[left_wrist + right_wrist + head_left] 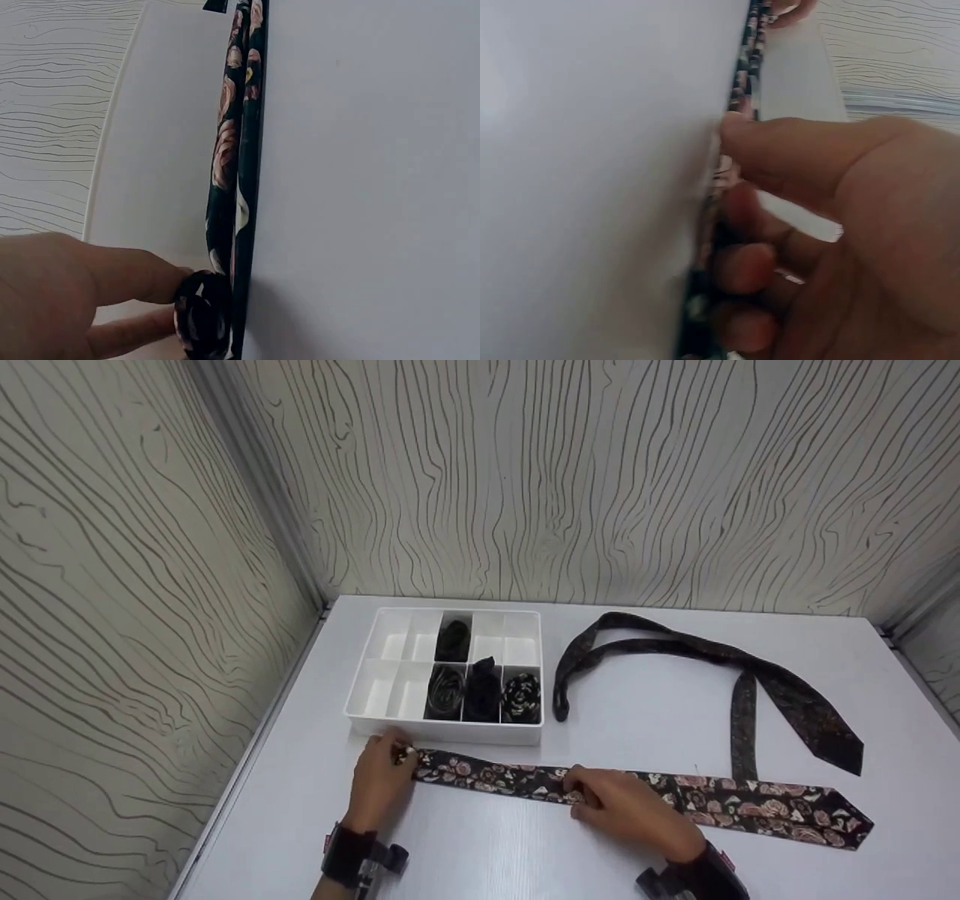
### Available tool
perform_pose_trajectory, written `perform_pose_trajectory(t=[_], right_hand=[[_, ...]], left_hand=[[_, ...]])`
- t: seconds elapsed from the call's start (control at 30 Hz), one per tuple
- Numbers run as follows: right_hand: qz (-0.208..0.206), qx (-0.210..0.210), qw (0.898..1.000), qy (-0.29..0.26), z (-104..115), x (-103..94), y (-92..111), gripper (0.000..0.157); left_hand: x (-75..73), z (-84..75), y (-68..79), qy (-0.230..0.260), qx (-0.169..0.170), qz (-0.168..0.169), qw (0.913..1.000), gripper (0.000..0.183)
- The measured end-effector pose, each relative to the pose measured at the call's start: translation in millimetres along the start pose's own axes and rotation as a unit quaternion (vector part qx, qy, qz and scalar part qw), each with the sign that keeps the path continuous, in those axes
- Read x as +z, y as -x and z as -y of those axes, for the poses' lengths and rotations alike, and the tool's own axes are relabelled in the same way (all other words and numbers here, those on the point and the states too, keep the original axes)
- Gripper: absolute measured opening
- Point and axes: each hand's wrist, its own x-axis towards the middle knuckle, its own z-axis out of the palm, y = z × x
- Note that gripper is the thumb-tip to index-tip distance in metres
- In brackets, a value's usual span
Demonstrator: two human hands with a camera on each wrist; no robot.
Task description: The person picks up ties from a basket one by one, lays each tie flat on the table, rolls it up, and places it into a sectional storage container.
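Note:
A black floral necktie (776, 810) with pink roses lies folded lengthwise across the table, its pointed wide end at the right. At its left end my left hand (381, 776) holds a small rolled-up coil (201, 319) of the tie between thumb and fingers, close in front of the white box. My right hand (626, 810) pinches the tie near its middle, thumb on one edge and fingers curled at the other. In the right wrist view, the right thumb (780, 146) presses at the tie's edge.
A white compartment box (450, 731) stands behind the left hand, with several rolled dark ties (521, 696) in some compartments. Another dark patterned necktie (795, 690) lies loosely curved at the right; its narrow end reaches the floral tie. Wood-patterned panels (525, 480) enclose the table.

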Motion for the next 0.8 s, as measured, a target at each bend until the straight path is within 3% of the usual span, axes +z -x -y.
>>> perform_pose_trajectory(t=[0.17,0.4,0.5,0.63,0.73,0.8], right_hand=[[0.020,-0.027,0.999,-0.009,27.1,2.1,-17.2,0.015],[0.029,-0.146,0.988,0.047,69.4,28.5,-54.9,0.027],[0.025,-0.179,0.980,0.089,80.1,39.8,-71.4,0.044],[0.031,-0.190,0.973,0.127,85.8,48.8,-83.4,0.056],[0.031,-0.191,0.971,0.138,87.2,52.0,-86.7,0.055],[0.029,-0.188,0.972,0.136,88.2,52.5,-87.9,0.055]], left_hand=[[5.3,-6.1,-0.3,-0.012,0.034,-0.016,0.9992,0.012],[16.5,-18.2,0.0,-0.025,0.083,-0.017,0.9961,0.024],[19.0,-18.1,1.1,-0.006,0.094,0.009,0.9955,0.022],[16.5,-13.2,3.7,0.024,0.136,0.062,0.9885,0.010],[8.8,-7.9,5.1,0.043,0.169,0.115,0.9779,0.028],[2.7,-4.8,4.9,0.058,0.173,0.150,0.9716,0.040]])
